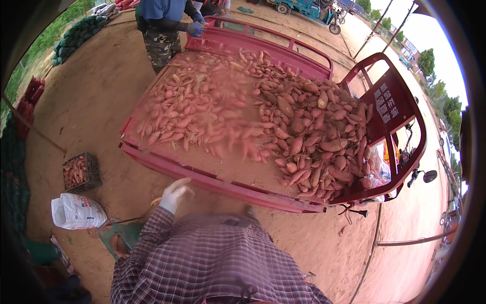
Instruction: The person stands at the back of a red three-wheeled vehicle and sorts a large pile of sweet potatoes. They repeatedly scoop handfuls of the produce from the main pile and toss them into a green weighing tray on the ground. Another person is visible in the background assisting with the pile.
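Observation:
My left hand [175,193], in a white glove, is raised just outside the near side of a red cargo tricycle bed [243,190]. Its fingers are apart and it holds nothing. My right hand is out of view. Sweet potatoes [319,136] with reddish skins are heaped at the bed's right end, beside the cab frame. Smaller sweet potatoes [182,102] lie in a thinner, spread layer over its left part. Part of the view over the bed is blurred.
Left of me stand a black crate [93,178] of sweet potatoes, a white woven sack [81,212] and a green metal-framed container [129,233]. A person [161,34] in blue gloves works at the bed's far left corner, another beside them. Filled green net bags [78,36] lie beyond.

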{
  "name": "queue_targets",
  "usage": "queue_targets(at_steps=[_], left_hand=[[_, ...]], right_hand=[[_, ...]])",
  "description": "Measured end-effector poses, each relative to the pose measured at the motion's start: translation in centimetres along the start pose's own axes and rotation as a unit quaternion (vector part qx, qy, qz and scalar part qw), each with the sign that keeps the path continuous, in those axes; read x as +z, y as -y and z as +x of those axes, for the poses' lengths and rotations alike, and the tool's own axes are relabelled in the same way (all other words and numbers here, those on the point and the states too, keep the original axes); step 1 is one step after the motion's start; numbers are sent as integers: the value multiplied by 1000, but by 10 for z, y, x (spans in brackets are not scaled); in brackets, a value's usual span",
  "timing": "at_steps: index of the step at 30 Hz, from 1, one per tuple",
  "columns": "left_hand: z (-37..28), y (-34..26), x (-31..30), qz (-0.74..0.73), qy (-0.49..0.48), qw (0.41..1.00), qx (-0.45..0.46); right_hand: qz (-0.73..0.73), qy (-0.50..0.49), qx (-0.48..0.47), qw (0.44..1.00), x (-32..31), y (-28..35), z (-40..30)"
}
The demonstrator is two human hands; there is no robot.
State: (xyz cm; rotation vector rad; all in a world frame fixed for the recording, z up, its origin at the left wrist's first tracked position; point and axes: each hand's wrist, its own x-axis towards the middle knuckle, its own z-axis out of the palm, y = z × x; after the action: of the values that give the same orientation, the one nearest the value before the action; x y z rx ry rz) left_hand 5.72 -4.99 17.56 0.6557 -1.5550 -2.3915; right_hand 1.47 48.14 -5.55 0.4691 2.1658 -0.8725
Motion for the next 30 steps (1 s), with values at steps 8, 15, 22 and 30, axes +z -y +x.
queue_targets(at_steps=[8,15,22,30], left_hand=[[-16,-240,269,58,627,631,454],[-40,-249,400,46,643,650,403],[-40,-222,459,132,473,746,450],[-1,-199,489,9,525,689,501]], right_hand=[[70,12,67,995,-169,50,99],[-171,-104,-228,953,-226,51,190],[19,-37,-130,991,-235,66,208],[244,-59,-202,946,-282,133,195]])
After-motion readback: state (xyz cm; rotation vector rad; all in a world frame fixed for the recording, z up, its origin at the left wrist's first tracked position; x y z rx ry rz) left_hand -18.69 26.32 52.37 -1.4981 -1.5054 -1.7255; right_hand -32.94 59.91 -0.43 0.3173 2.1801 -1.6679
